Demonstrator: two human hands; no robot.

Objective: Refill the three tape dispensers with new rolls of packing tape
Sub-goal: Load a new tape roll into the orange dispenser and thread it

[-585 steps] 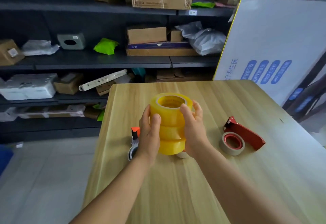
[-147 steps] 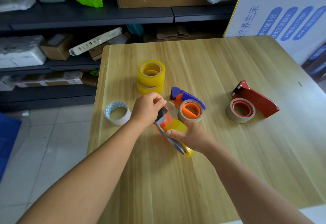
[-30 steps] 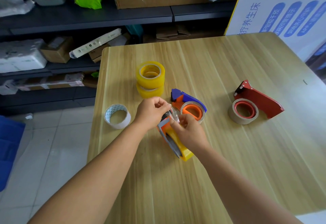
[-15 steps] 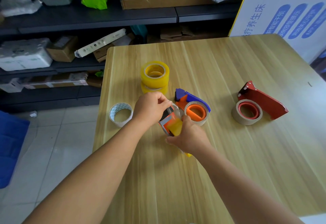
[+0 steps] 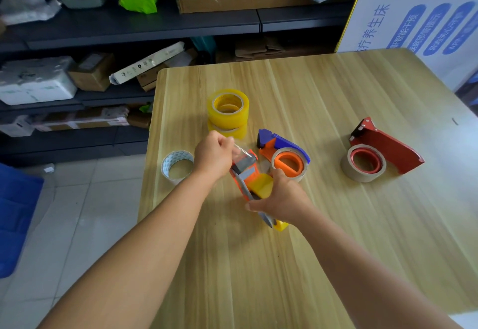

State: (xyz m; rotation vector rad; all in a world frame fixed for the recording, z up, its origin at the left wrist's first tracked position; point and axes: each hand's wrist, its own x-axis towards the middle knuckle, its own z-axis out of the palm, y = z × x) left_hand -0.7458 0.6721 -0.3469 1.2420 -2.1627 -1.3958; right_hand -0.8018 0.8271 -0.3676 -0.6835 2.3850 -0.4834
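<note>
Dark shelves of boxes stand behind the wooden counter (image 5: 336, 225), seen from the head camera. Near its middle the right hand (image 5: 282, 196) grips the orange dispenser (image 5: 245, 176), loaded with a yellow roll (image 5: 262, 186), while the left hand (image 5: 214, 156) pinches the clear tape end (image 5: 241, 150) at the dispenser's front. Pulling that strip taut and centred over the roller, dispenser steady, should thread it cleanly. Two spare yellow rolls (image 5: 227, 111) wait just beyond.

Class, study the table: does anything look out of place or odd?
Little stands out. One near-empty white roll core lies apart at the table's left edge, removed from a dispenser. The stack of yellow rolls sits slightly offset.
</note>
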